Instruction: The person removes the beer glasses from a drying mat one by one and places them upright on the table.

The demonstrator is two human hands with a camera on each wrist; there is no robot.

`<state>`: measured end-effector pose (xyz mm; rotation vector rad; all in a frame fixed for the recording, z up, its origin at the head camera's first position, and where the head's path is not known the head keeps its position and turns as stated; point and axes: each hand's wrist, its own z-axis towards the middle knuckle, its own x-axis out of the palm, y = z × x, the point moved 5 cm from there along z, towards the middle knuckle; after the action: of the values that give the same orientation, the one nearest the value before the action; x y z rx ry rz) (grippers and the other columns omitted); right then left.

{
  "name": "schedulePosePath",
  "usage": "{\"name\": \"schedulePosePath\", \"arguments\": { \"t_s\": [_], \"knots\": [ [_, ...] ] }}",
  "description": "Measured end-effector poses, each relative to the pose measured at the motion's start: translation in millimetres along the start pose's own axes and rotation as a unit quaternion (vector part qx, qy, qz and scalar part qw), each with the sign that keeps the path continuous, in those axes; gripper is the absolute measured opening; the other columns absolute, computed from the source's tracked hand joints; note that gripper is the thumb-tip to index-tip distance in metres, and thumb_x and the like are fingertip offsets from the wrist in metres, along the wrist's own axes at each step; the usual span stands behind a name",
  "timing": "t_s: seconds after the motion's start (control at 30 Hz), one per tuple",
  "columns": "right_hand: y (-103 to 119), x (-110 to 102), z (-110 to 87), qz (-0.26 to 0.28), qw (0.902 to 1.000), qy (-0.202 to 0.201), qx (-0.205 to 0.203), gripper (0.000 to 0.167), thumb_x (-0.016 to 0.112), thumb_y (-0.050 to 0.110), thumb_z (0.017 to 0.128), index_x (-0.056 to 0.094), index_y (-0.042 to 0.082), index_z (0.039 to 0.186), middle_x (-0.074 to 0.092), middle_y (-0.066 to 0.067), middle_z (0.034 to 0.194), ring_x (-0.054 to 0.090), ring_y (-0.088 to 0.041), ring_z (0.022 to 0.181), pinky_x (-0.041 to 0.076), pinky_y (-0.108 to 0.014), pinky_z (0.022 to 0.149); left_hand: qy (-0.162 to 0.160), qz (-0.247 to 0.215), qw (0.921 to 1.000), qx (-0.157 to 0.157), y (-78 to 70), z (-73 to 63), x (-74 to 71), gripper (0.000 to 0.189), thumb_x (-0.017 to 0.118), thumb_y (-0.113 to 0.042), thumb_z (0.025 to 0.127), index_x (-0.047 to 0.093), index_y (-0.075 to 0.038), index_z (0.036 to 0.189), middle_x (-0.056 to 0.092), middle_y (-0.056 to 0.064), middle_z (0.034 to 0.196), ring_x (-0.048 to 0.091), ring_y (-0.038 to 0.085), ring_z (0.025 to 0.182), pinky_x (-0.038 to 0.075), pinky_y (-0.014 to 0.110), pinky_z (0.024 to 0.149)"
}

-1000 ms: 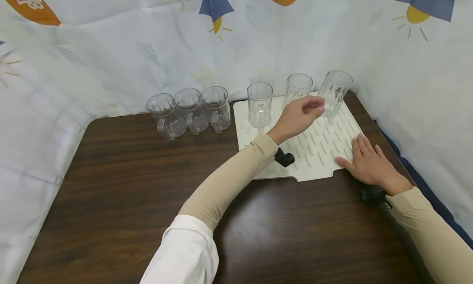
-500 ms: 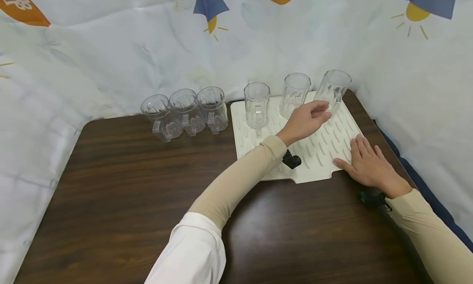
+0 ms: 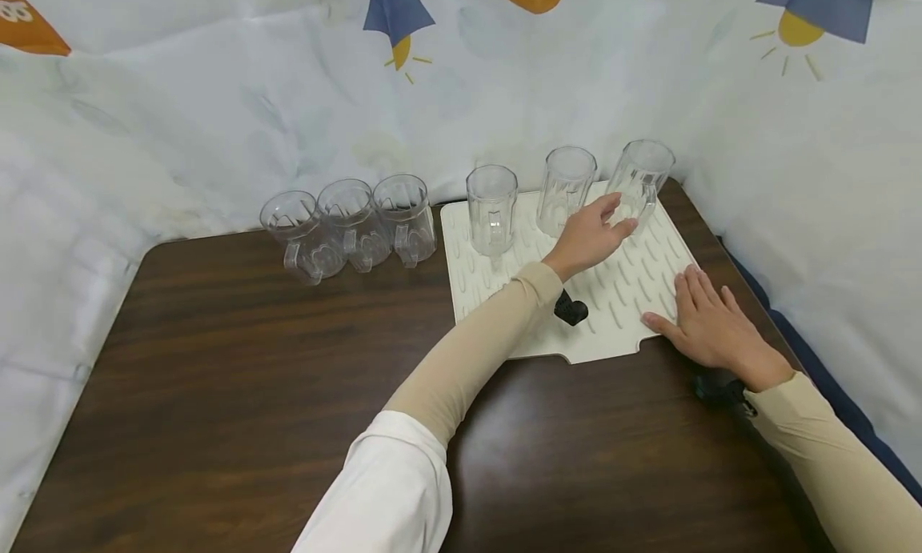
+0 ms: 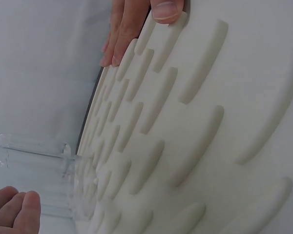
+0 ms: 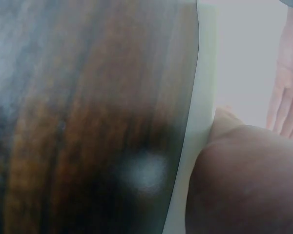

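My left hand (image 3: 591,237) hovers over the cream ridged drying mat (image 3: 623,297), fingers relaxed, beside the rightmost clear glass mug (image 3: 643,177). Whether the fingertips touch that mug cannot be told. In the left wrist view its loosely bent fingers (image 4: 19,212) appear in front of the mug (image 4: 34,156), which stands on the mat. Two more mugs stand on the mat: a middle one (image 3: 565,189) and a left one (image 3: 492,209). My right hand (image 3: 720,325) rests flat with spread fingers on the mat's right edge. In the right wrist view, its thumb side (image 5: 249,180) lies along the mat's edge.
Left of the mat, three clear mugs with handles stand close together: one (image 3: 306,237), another (image 3: 356,225) and a third (image 3: 405,221). The dark wooden table (image 3: 252,393) meets a patterned white curtain (image 3: 252,97) at the back. A black wrist camera (image 3: 571,308) sits under my left wrist.
My left hand has moved slightly, and its fingers have spread a little beside the rightmost mug. My right hand stays on the mat's edge. The head view has shifted a little.
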<state>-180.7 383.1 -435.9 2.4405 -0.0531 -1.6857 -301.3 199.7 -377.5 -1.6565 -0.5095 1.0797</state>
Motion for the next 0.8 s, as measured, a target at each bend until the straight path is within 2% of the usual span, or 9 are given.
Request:
{"name": "schedulePosePath", "arguments": {
  "t_s": [0.4,0.57,0.67,0.8],
  "knots": [
    [-2,2,-0.2,0.008,1.0,0.0,0.004,0.107,0.032,0.071,0.104,0.002,-0.015,0.159,-0.009,-0.039,0.166,-0.003,-0.056,0.157,0.001,-0.079,0.122,0.0,0.058,0.9981,-0.023,3.5,13.8,13.9,0.07,0.059,-0.043,0.104,0.03,-0.02,0.164,0.041,-0.005,0.166,0.044,0.012,0.152,0.043,0.026,0.122],
    [-4,2,-4.3,0.006,1.0,-0.002,0.006,0.106,0.033,0.07,0.104,0.003,-0.016,0.158,-0.008,-0.04,0.166,-0.003,-0.057,0.156,0.002,-0.08,0.122,0.004,0.062,0.9979,-0.015,2.9,17.5,20.5,0.069,0.059,-0.042,0.105,0.031,-0.018,0.163,0.042,-0.004,0.166,0.045,0.011,0.151,0.043,0.023,0.121],
    [-5,1,-4.7,0.01,0.9999,-0.006,0.003,0.105,0.034,0.069,0.105,0.003,-0.016,0.158,-0.008,-0.04,0.166,-0.003,-0.057,0.156,0.002,-0.079,0.122,-0.01,0.053,0.9985,-0.007,2.2,18.6,20.1,0.066,0.059,-0.039,0.105,0.034,-0.017,0.162,0.047,-0.001,0.163,0.048,0.012,0.149,0.045,0.022,0.119],
    [-3,1,-1.9,0.014,0.9998,-0.011,-0.003,0.105,0.034,0.069,0.105,0.003,-0.016,0.159,-0.008,-0.039,0.166,-0.002,-0.057,0.157,0.002,-0.079,0.122,-0.048,0.05,0.9976,0.003,1.8,17.9,15.3,0.056,0.058,-0.032,0.106,0.043,-0.013,0.156,0.059,0.002,0.152,0.058,0.014,0.14,0.049,0.018,0.111]
  ]
}}
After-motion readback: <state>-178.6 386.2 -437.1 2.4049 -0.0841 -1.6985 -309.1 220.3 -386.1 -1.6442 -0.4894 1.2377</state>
